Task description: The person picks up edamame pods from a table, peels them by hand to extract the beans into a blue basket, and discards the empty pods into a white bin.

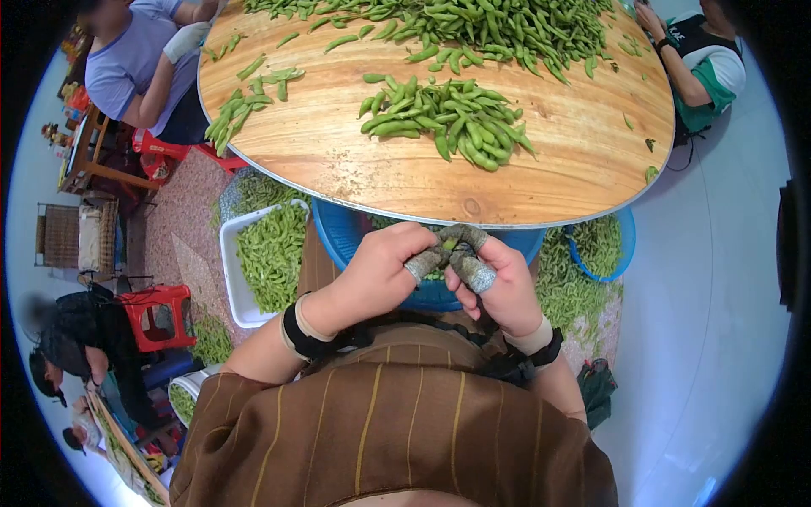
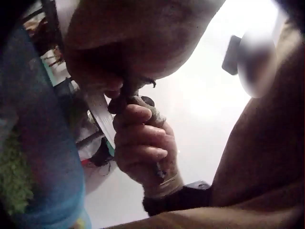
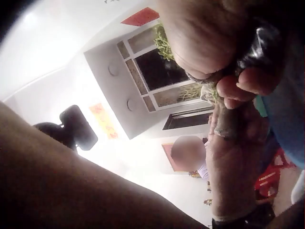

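Just past the table's near edge, over a blue basin (image 1: 338,228), both hands meet fingertip to fingertip. Worn grey tape wraps the thumbs and some fingers. Between the tips a bit of green edamame pod (image 1: 450,243) shows, mostly hidden by the fingers. My left hand (image 1: 380,264) pinches it from the left, and my right hand (image 1: 507,283) pinches it from the right. In the left wrist view, the right hand's fingers (image 2: 143,136) are curled. On the wooden table (image 1: 304,152) ahead lies a small heap of edamame pods (image 1: 448,118).
A larger pod heap (image 1: 507,29) covers the table's far side. Left of the basin stands a white tub (image 1: 236,287) of shelled-looking green pods; a blue basket (image 1: 625,245) is at right. People sit on both sides, and a red stool (image 1: 160,317) stands at left.
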### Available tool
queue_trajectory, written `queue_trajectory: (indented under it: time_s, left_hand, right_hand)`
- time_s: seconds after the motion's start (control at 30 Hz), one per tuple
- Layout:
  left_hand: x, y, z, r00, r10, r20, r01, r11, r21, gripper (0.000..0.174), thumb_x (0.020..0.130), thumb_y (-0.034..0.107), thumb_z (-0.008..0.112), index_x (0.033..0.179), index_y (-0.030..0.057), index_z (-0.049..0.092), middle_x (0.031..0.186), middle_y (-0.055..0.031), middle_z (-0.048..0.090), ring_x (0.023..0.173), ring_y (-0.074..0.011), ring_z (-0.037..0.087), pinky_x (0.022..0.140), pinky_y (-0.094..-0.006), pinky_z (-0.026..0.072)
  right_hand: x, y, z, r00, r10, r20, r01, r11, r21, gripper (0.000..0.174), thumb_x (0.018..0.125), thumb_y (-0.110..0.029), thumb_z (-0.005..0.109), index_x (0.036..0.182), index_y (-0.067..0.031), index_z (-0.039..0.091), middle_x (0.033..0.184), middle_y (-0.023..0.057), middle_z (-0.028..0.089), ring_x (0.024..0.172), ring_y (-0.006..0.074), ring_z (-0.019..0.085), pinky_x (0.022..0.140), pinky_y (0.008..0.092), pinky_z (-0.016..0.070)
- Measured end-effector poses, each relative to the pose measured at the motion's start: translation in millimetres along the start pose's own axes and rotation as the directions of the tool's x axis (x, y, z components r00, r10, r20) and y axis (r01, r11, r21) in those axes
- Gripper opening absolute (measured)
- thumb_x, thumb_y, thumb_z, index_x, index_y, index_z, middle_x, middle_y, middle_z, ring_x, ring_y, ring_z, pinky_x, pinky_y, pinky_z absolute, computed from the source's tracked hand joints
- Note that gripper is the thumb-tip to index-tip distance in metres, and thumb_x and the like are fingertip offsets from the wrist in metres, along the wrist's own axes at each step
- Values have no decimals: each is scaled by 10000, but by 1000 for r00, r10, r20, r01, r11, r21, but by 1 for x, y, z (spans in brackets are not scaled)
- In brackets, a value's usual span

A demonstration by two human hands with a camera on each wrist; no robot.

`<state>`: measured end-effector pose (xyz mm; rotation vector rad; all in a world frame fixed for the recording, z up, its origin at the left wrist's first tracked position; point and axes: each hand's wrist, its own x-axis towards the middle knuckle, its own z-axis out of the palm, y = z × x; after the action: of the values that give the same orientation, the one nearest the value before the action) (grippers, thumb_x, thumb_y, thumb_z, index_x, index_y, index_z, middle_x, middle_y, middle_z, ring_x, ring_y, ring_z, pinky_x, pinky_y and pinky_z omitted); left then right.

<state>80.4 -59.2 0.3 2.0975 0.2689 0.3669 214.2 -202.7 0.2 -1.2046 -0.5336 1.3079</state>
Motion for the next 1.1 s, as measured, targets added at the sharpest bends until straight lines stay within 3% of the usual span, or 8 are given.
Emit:
queue_trajectory:
  time_s: [0.23, 0.53, 0.57, 0.63, 0.7, 0.8, 1.03, 1.1]
  left_hand:
    - [-2, -10, 6, 988, -156, 10, 152, 938, -312, 111, 850, 58, 582, 948, 11, 603, 856, -144, 605, 796, -296, 606, 698, -327, 479]
    - [-3, -4, 2, 996, 60, -64, -43, 971, 235, 78, 859, 57, 575, 914, 9, 602, 774, -104, 579, 729, -256, 588, 646, -337, 472]
    - [-3, -4, 2, 991, -132, 5, 131, 977, -166, 70, 876, 63, 558, 910, 12, 591, 760, -81, 584, 674, -218, 562, 595, -328, 446]
    - [-4, -5, 0, 950, -276, 146, 311, 795, -521, 68, 894, 69, 541, 907, 15, 580, 746, -59, 589, 619, -180, 535, 545, -320, 420]
    - [-7, -11, -2, 820, -264, 507, 523, -12, -852, 117, 942, 136, 524, 935, 30, 572, 732, -15, 569, 547, -79, 444, 507, -246, 353]
    - [-12, -20, 8, 805, -225, 549, 536, -122, -835, 247, 912, 233, 578, 1022, 13, 559, 732, -54, 569, 506, -73, 386, 502, -226, 308]
    - [-9, -15, 9, 815, -292, 501, 512, -45, -858, 206, 916, 202, 580, 1010, 19, 570, 746, -55, 581, 535, -75, 427, 514, -219, 340]
    - [-6, -2, 5, 834, -420, 357, 531, 438, -725, 127, 927, 158, 548, 904, 38, 584, 769, -24, 595, 586, -65, 454, 532, -199, 358]
  right_hand:
    - [-3, -1, 2, 1000, -3, 8, 3, 997, 72, 167, 918, -84, 519, 1071, -28, 554, 759, 17, 599, 512, 35, 489, 405, 173, 392]
    - [1, -1, 0, 1000, 3, 2, -3, 999, -51, 192, 921, -90, 523, 1102, -39, 559, 746, 0, 583, 503, 31, 471, 408, 165, 367]
    - [1, -3, -1, 998, 46, 30, -47, 998, 34, 208, 924, -91, 516, 1121, -43, 559, 740, -2, 578, 495, 34, 462, 408, 169, 363]
    - [-1, -5, -1, 994, 88, 59, -95, 988, 119, 224, 926, -92, 510, 1140, -47, 560, 735, -4, 573, 488, 36, 452, 407, 173, 359]
    - [-3, -6, -1, 974, 152, 166, -204, 908, 365, 250, 933, -98, 496, 1172, -57, 560, 720, -9, 558, 464, 41, 421, 396, 180, 344]
    - [-2, 2, -4, 983, 105, 152, -147, 943, 299, 282, 923, -72, 508, 1198, -51, 562, 751, -1, 579, 534, 47, 476, 464, 185, 393]
    - [1, 16, 2, 965, -260, -33, 231, 903, -362, 315, 864, 2, 545, 1175, -21, 587, 816, 9, 619, 721, 49, 539, 639, 207, 449]
    - [1, 16, 6, 986, -147, -81, 121, 957, -262, 297, 855, -3, 546, 1146, -23, 601, 816, 5, 619, 705, 47, 536, 622, 205, 449]
